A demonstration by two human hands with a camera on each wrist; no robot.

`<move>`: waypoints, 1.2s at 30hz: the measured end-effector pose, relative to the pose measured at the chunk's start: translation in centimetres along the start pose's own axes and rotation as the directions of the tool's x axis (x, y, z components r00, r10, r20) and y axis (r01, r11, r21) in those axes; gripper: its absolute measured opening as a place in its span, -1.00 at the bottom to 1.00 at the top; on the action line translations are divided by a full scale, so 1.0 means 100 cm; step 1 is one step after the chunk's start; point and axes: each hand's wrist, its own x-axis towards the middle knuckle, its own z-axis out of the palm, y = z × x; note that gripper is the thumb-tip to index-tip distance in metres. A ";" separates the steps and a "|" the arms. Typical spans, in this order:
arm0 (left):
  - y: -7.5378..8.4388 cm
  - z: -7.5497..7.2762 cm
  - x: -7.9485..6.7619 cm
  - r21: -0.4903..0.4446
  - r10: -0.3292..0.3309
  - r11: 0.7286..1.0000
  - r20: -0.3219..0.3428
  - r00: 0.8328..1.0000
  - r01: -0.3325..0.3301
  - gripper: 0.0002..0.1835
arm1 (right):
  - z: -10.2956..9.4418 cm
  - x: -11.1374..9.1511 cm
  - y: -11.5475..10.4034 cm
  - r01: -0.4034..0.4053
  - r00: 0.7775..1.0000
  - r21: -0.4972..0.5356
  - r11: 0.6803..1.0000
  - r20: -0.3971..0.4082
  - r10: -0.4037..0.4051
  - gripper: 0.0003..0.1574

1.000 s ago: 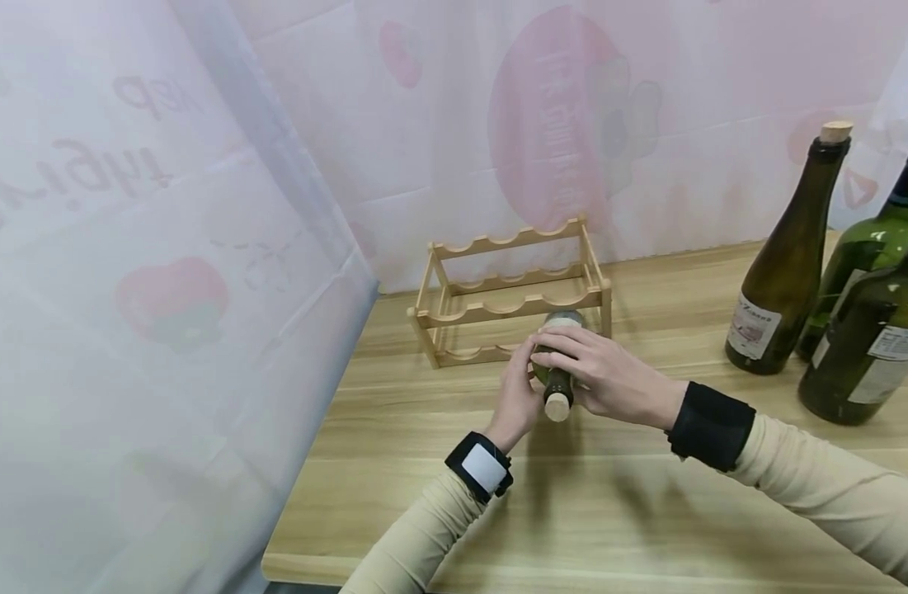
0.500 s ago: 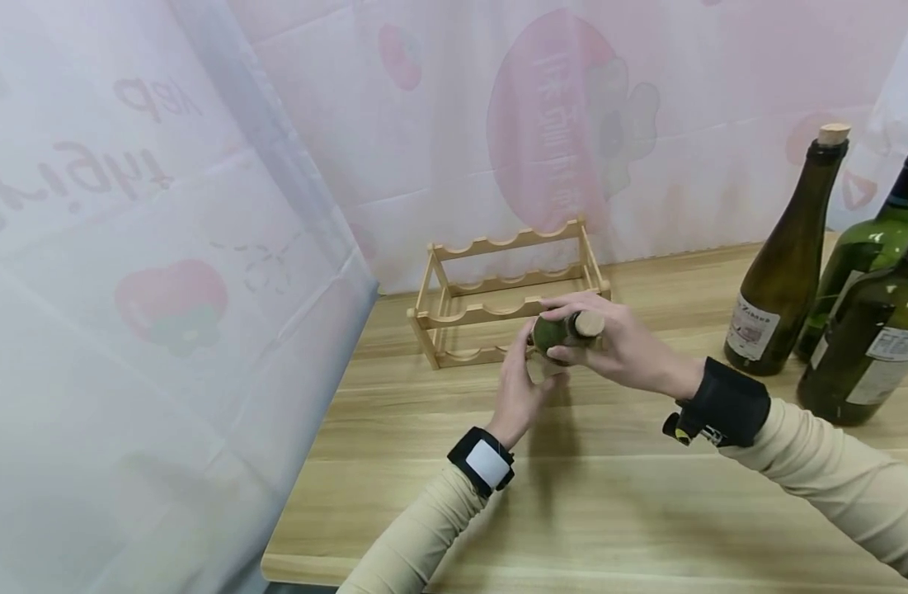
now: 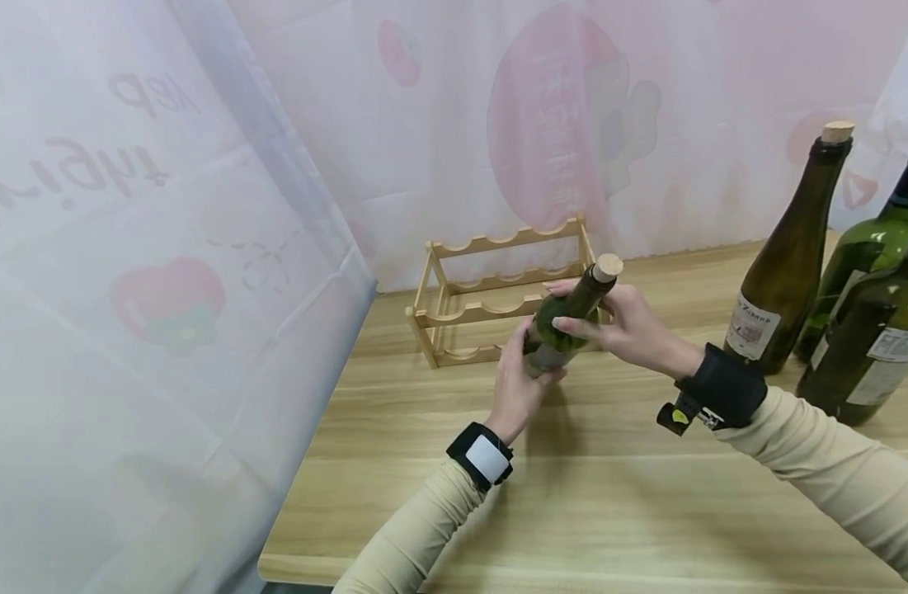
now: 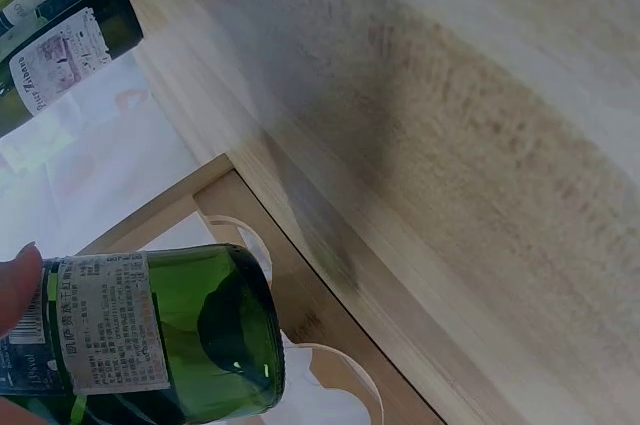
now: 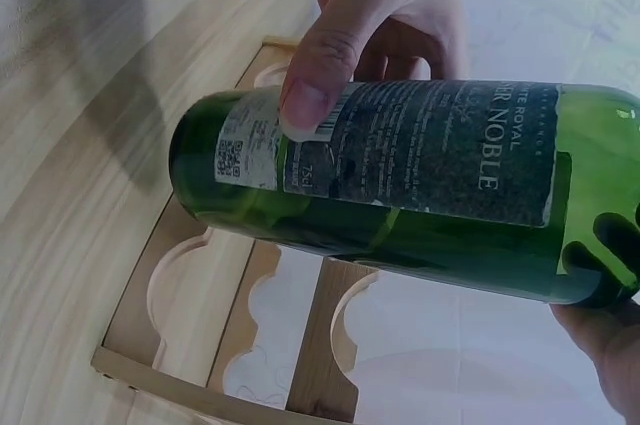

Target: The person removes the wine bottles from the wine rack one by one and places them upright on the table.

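A green wine bottle (image 3: 548,340) with a cork (image 3: 608,266) is held in both hands, tilted, its neck up to the right. My left hand (image 3: 517,386) grips the body near the lower end. In the right wrist view its thumb (image 5: 318,80) presses on the dark label (image 5: 430,145). My right hand (image 3: 635,334) holds the bottle around the shoulder and neck, thumb in front. Just behind the bottle stands a light wooden wine rack (image 3: 477,313) with scalloped rails, partly hidden by the hands. In the left wrist view the bottle's base (image 4: 262,330) hangs over the rack.
Several corked bottles stand at the right: a brown-green one (image 3: 776,256) with a white label, and green ones (image 3: 862,346) beside it, cut off by the frame. A printed curtain (image 3: 424,124) hangs behind and left of the wooden table (image 3: 609,511).
The bottle's cork end has swung from pointing toward me to up and right. My right hand has shifted around its neck, while the left hand has barely moved.
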 end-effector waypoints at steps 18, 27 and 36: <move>0.007 -0.005 0.001 0.007 -0.001 1.000 0.061 0.998 0.000 -0.12 | -0.015 0.009 0.003 -0.295 0.952 -0.070 0.953 0.064 0.300 -0.57; 0.012 -0.004 0.000 -0.004 -0.014 1.000 0.087 0.996 0.015 -0.13 | -0.019 0.015 0.003 -0.354 0.930 -0.086 0.931 0.078 0.360 -0.59; 0.019 0.003 0.005 -0.015 -0.019 1.000 0.127 0.992 0.022 -0.15 | -0.031 0.012 0.005 -0.385 0.917 -0.103 0.917 0.067 0.393 -0.59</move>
